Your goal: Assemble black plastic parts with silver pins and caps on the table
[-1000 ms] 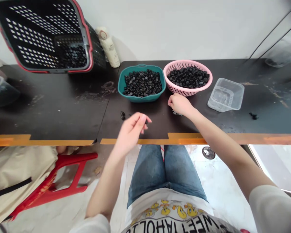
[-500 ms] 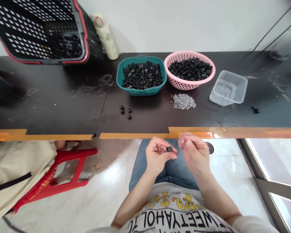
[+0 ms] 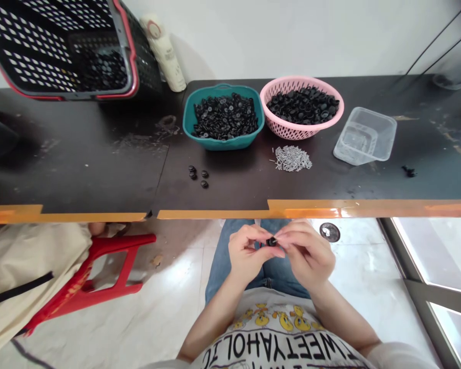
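While left hand (image 3: 248, 249) and right hand (image 3: 305, 252) are pinching a black disc (image 3: 271, 241) | grip: closed on it | metal pins (image 3: 292, 158) lying beyond grip

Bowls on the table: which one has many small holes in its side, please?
The pink plastic basket, on the person's right of the pair. Its wall is pierced all around, while the teal bowl beside it has a solid wall.

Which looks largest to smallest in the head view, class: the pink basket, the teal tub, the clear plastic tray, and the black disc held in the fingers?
1. Pink basket and teal tub: too alike to rank.
2. Clear plastic tray.
3. Black disc, smallest though nearest the camera.
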Available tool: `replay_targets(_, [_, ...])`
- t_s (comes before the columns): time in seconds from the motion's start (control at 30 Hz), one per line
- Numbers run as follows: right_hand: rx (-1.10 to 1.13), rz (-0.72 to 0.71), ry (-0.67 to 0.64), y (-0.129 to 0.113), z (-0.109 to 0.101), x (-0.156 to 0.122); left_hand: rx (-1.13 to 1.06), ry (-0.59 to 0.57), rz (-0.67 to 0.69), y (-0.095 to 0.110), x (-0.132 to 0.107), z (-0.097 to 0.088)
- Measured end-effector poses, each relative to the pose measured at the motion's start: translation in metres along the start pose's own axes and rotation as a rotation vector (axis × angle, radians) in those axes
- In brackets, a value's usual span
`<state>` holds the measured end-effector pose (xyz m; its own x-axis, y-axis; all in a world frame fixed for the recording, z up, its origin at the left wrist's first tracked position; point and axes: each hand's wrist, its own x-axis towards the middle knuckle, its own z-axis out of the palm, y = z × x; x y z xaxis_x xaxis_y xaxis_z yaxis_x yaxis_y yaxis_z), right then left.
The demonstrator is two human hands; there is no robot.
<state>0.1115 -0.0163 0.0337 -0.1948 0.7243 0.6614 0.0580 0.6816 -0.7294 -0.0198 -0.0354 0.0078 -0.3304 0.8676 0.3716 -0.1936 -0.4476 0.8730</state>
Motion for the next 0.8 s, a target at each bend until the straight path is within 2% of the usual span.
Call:
replay_targets(0.13, [-0.06, 0.002, -0.039, 0.0, -0.003, 0.0, -0.044, 0.034, -0.072, 0.001, -0.001, 0.002])
replay_targets(0.27, [-0.001, 0.218, -0.117, 0.006, -0.009, 0.001, -0.191, 0.102, -0.284, 0.004, 0.0, 0.003])
replay_targets(0.37, [0.114, 0.347, -0.204, 0.012, -0.013, 0.004, -0.206, 0.1, -0.46, 0.007, 0.004, 0.003])
replay_targets(0.47, [0.102, 0.347, -0.202, 0.017, -0.017, 0.014, -0.219, 0.06, -0.586, 0.009, 0.01, 0.005])
replay_targets(0.6, [-0.008, 0.284, -0.21, 0.022, -0.025, 0.032, -0.237, -0.006, -0.68, 0.012, 0.016, 0.007])
replay_targets(0.7, [-0.026, 0.258, -0.262, 0.025, -0.03, 0.041, -0.231, -0.041, -0.75, 0.013, 0.017, 0.006])
replay_targets(0.8, [0.025, 0.274, -0.364, 0.028, -0.035, 0.048, -0.27, -0.008, -0.787, 0.011, 0.02, 0.003])
